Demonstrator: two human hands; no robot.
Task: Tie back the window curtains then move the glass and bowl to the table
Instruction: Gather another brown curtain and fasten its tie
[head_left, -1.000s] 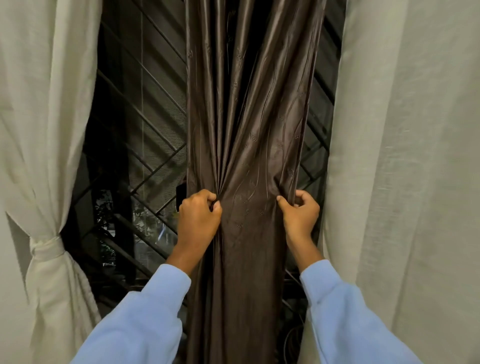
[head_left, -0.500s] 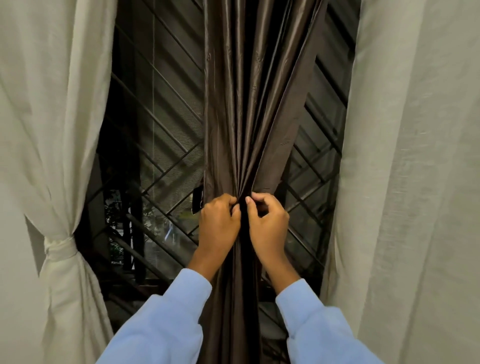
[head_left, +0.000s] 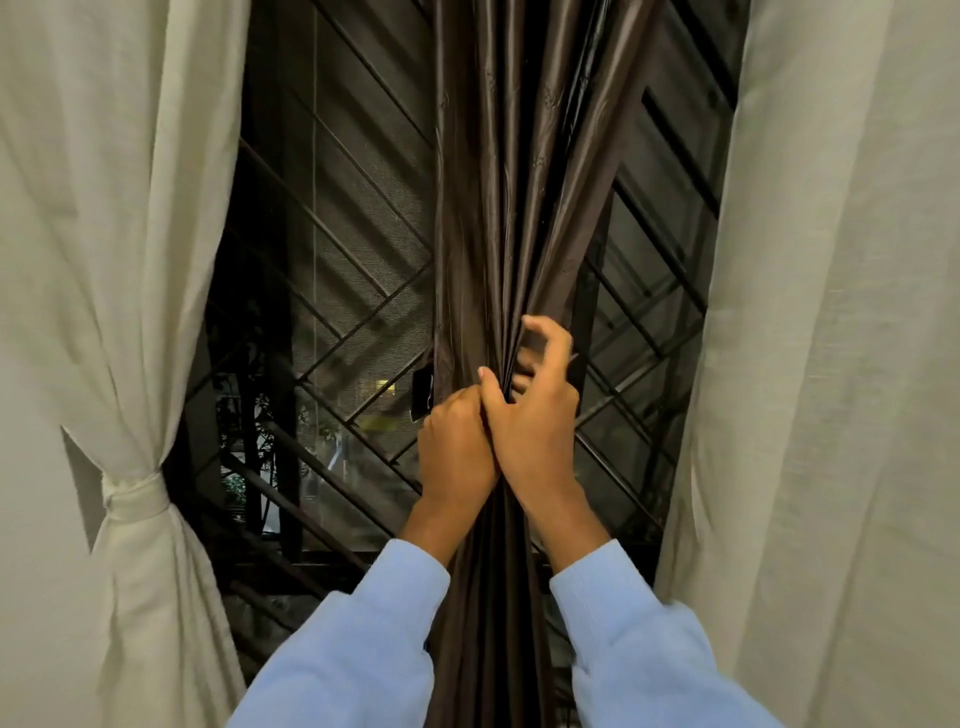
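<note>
A dark brown satin curtain (head_left: 519, 171) hangs down the middle of the window, gathered into a narrow bunch at hand height. My left hand (head_left: 454, 447) grips the bunch from the left. My right hand (head_left: 535, 415) lies against it on the right, thumb across the gathered folds and fingers curled round the fabric's right edge. A small black tag or strap end (head_left: 423, 392) sticks out just left of the bunch. The cream curtain (head_left: 104, 234) on the left is held back by a cream tie (head_left: 137, 496). Neither glass nor bowl is in view.
Another cream curtain (head_left: 841, 338) hangs loose on the right. Behind the curtains is a window with a dark metal grille (head_left: 337, 260) of diagonal bars, and foliage and lights outside.
My hands came together from the curtain's two edges, gathering the brown fabric into a tight bunch. My right hand has since risen and wrapped over the folds beside my left.
</note>
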